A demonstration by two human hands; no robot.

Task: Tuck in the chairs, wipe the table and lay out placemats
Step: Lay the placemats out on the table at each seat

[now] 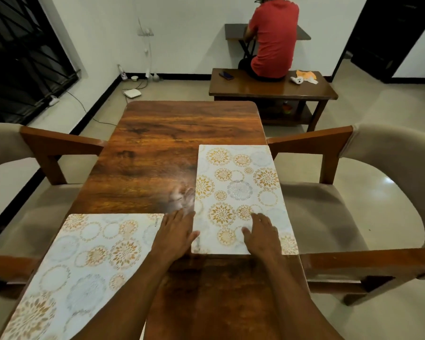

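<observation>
Head view of a wooden bench (157, 153), seen from its 6 o'clock end. Two floral placemats lie flat on it. The right placemat (241, 182) lies lengthwise along the 3 o'clock edge. The left placemat (84, 261) lies at an angle over the 7 o'clock corner. The two are apart, with bare wood between them.

The left hand (176, 231) lies released, palm down and fingers straight, on the wood between the placemats; its thumb touches the near left edge of the right placemat. The right hand (261, 231) is also released, pressed flat on the near end of the right placemat with fingers spread, grasping nothing.

A left chair (22, 168) stands at 9 o'clock and a right chair (383, 168) at 3 o'clock, each with its wooden arms reaching the bench edge.

At 1 o'clock, a person in a red shirt (272, 38) sits, back turned, on a low bench (255, 88) that also carries a phone (226, 75).
</observation>
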